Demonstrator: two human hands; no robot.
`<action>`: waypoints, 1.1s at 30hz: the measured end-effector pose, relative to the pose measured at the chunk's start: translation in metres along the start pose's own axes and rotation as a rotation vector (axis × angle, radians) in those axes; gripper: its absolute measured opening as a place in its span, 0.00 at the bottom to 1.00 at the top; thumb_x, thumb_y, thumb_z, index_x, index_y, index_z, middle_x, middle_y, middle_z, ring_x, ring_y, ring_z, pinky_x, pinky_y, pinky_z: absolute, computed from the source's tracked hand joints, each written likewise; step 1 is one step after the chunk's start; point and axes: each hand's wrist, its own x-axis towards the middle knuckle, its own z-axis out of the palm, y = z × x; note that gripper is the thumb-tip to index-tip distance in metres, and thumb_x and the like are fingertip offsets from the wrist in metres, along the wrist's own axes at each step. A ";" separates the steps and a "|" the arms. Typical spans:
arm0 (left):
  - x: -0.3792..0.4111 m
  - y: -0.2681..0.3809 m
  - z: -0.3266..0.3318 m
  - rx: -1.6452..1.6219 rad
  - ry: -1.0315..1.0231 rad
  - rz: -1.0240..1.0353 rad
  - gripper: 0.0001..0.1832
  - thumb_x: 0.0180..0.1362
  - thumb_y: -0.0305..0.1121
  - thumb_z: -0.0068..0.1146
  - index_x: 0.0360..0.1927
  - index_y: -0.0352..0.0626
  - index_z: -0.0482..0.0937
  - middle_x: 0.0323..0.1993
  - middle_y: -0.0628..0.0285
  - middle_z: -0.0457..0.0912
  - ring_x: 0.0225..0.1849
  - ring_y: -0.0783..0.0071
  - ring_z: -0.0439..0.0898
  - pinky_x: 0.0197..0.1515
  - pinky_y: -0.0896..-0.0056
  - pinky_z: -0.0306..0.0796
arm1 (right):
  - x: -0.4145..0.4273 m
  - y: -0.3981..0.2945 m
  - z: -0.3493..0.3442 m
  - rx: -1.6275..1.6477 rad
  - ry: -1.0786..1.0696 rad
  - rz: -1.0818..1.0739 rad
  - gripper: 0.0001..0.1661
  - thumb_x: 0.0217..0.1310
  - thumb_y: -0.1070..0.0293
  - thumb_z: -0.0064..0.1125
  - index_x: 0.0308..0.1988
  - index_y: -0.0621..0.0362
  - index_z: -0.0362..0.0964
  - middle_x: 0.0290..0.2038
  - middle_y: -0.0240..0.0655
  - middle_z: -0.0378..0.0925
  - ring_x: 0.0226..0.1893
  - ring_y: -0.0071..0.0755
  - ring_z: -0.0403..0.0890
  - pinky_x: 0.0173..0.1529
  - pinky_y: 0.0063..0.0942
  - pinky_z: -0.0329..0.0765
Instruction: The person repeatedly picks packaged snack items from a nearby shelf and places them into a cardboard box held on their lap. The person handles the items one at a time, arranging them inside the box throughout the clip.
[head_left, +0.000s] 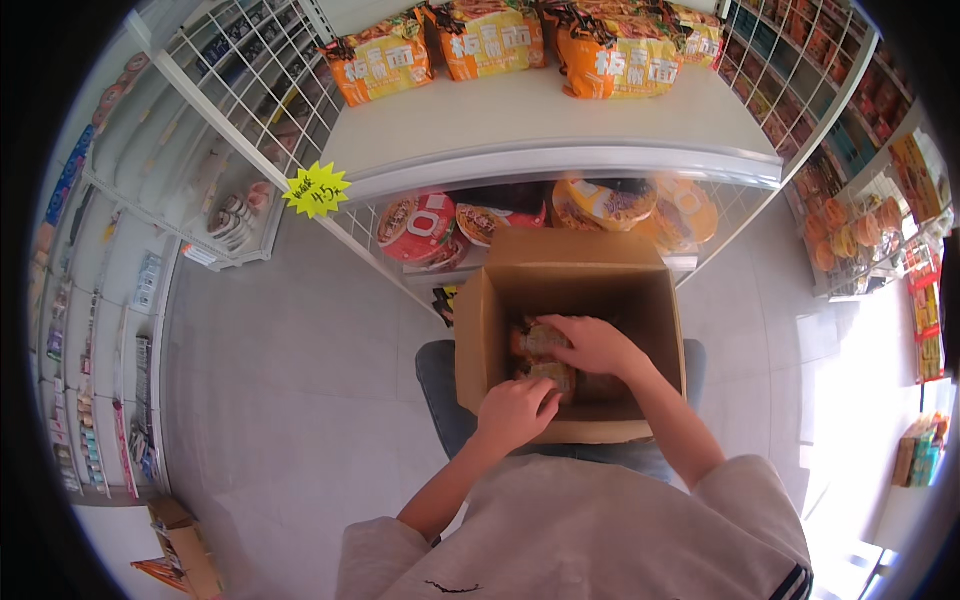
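Observation:
An open cardboard box (660, 330) stands before me, its flaps spread. Inside, towards its left side, lie orange and yellow noodle packets (531, 341), partly hidden by my hands. My left hand (517, 409) rests at the nearer packet, by the box's near left part. Reaching in over the right wall, my right hand (589, 343) touches the farther packet. Whether the fingers of either hand are closed round a packet does not show. Similar noodle packs (622, 67) stand on the white shelf (555, 124) above and beyond the box.
Under that shelf sit instant noodle bowls (424, 229) in red and yellow. White wire grids (247, 82) flank the shelf, with a yellow star-shaped price tag (316, 190) at the left one. Stocked shelving lines both sides. Another cardboard box (187, 551) is at lower left.

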 end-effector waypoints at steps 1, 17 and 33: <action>0.002 0.002 -0.005 -0.118 0.001 -0.043 0.06 0.62 0.33 0.64 0.39 0.43 0.84 0.30 0.58 0.86 0.32 0.60 0.86 0.37 0.62 0.80 | -0.018 -0.005 -0.003 0.049 0.088 -0.054 0.32 0.64 0.55 0.61 0.63 0.56 0.70 0.49 0.53 0.84 0.50 0.61 0.83 0.53 0.49 0.80; 0.266 -0.054 -0.178 -0.730 0.781 0.144 0.17 0.67 0.29 0.62 0.58 0.37 0.76 0.51 0.59 0.84 0.53 0.72 0.82 0.51 0.70 0.76 | -0.107 -0.025 0.061 -0.273 0.540 0.094 0.11 0.64 0.57 0.62 0.36 0.52 0.78 0.26 0.36 0.83 0.25 0.44 0.85 0.27 0.40 0.82; 0.401 -0.121 -0.194 -0.433 0.684 -0.243 0.53 0.45 0.44 0.81 0.70 0.28 0.65 0.66 0.43 0.75 0.64 0.57 0.78 0.65 0.59 0.71 | -0.107 -0.020 0.071 -0.271 0.650 0.094 0.11 0.60 0.60 0.61 0.28 0.52 0.73 0.22 0.38 0.81 0.20 0.47 0.83 0.24 0.44 0.81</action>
